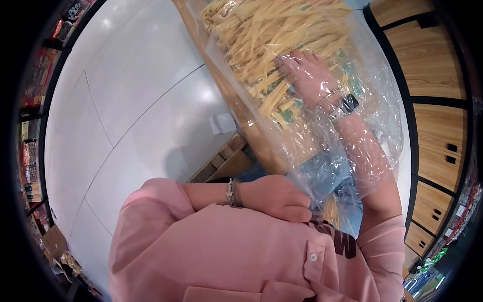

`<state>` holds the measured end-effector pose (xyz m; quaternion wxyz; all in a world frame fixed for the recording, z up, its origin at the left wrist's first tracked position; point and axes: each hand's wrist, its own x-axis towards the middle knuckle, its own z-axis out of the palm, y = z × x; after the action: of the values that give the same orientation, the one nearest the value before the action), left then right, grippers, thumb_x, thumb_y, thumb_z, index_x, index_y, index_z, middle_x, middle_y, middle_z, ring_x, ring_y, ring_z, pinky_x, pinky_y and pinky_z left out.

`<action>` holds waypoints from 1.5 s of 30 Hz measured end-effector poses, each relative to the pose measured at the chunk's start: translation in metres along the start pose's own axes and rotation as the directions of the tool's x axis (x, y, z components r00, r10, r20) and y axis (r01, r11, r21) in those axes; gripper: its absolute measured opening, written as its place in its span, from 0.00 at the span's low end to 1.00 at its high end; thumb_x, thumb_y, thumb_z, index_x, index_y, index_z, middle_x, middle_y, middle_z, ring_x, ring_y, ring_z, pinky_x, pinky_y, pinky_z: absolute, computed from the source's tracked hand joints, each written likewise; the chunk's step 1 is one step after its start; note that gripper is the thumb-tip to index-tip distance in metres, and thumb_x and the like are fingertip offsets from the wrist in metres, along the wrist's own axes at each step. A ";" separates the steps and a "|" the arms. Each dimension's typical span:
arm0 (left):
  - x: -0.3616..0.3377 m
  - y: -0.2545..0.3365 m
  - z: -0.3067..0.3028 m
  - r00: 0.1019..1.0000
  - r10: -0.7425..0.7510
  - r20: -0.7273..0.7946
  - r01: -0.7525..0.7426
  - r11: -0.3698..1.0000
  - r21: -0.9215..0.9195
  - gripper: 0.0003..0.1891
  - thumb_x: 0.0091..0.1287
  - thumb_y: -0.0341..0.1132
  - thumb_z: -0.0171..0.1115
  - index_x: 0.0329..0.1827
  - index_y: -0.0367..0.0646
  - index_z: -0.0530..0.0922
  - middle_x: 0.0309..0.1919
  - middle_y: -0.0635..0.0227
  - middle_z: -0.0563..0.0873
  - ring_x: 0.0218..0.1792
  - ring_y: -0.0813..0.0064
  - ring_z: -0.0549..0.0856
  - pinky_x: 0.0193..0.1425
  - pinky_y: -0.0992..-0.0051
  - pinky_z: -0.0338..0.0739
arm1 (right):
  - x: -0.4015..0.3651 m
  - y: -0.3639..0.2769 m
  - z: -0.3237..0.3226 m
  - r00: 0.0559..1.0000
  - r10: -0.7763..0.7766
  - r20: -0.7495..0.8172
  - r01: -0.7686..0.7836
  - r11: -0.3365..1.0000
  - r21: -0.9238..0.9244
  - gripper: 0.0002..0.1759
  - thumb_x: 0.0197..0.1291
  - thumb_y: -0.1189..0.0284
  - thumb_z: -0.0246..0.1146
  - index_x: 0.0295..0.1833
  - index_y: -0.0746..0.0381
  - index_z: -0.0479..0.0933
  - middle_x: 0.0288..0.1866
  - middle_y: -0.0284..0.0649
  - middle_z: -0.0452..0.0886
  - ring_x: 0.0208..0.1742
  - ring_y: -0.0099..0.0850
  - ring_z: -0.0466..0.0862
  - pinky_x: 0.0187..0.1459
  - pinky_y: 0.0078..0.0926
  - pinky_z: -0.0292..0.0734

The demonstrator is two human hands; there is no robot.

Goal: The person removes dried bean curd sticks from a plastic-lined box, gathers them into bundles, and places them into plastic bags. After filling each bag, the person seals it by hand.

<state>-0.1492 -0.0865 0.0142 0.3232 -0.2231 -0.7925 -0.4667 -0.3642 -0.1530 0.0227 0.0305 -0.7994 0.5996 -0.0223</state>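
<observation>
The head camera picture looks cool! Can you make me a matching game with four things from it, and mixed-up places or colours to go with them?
Things:
1. Right hand
2. Left hand
3. Shirt
4. Cabinets

Places, colours or states:
A. Fingers curled, at the edge of the clear bag
B. Wood-brown with black frames
C. Over the yellow strips
D. Pink

Right pairs: 1-C, 2-A, 3-D, 4-B

Yellow strips (282, 30) partly beyond top edge
</observation>
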 end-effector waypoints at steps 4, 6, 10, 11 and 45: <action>0.000 0.000 0.002 0.999 0.013 -0.041 -0.012 1.000 0.022 0.10 0.58 0.33 0.58 0.43 0.46 0.76 0.31 0.72 0.76 0.26 0.74 0.79 0.20 0.73 0.68 | 0.001 -0.008 -0.012 0.997 -0.071 -0.030 0.071 0.997 0.012 0.30 0.46 0.71 0.66 0.59 0.58 0.70 0.58 0.44 0.72 0.60 0.42 0.72 0.62 0.42 0.64; 0.001 0.001 0.001 0.999 0.008 -0.046 -0.007 1.000 0.028 0.10 0.58 0.33 0.58 0.43 0.46 0.76 0.31 0.72 0.76 0.26 0.74 0.79 0.20 0.73 0.68 | 0.001 -0.011 -0.001 0.992 -0.076 -0.099 0.076 0.997 0.003 0.33 0.44 0.76 0.64 0.61 0.58 0.67 0.60 0.46 0.70 0.62 0.45 0.70 0.61 0.41 0.65; 0.000 0.001 0.004 0.993 0.019 -0.120 -0.014 0.999 0.044 0.10 0.58 0.33 0.58 0.42 0.46 0.76 0.30 0.73 0.75 0.26 0.75 0.79 0.22 0.74 0.68 | 0.008 -0.022 -0.012 0.986 0.129 -0.105 -0.108 0.978 0.180 0.35 0.44 0.80 0.61 0.63 0.60 0.65 0.61 0.50 0.70 0.62 0.50 0.69 0.59 0.42 0.67; 0.000 0.001 0.003 0.995 0.015 -0.103 -0.010 0.999 0.051 0.09 0.58 0.33 0.58 0.42 0.46 0.76 0.31 0.72 0.75 0.27 0.75 0.79 0.23 0.74 0.68 | 0.014 -0.024 -0.020 0.992 0.098 -0.078 -0.083 0.981 0.174 0.35 0.44 0.80 0.61 0.63 0.60 0.65 0.60 0.50 0.70 0.61 0.50 0.70 0.59 0.42 0.68; -0.005 0.001 0.002 0.987 -0.037 -0.156 0.051 0.995 0.084 0.09 0.57 0.33 0.57 0.41 0.46 0.72 0.31 0.69 0.72 0.28 0.72 0.79 0.25 0.72 0.71 | 0.006 -0.018 -0.010 0.991 -0.131 0.006 0.131 0.989 -0.062 0.18 0.46 0.74 0.62 0.46 0.58 0.74 0.48 0.43 0.76 0.55 0.43 0.73 0.55 0.39 0.68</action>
<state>-0.1460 -0.0846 0.0105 0.3826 -0.1545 -0.7896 -0.4542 -0.3459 -0.1537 0.0345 0.0047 -0.8377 0.5461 -0.0051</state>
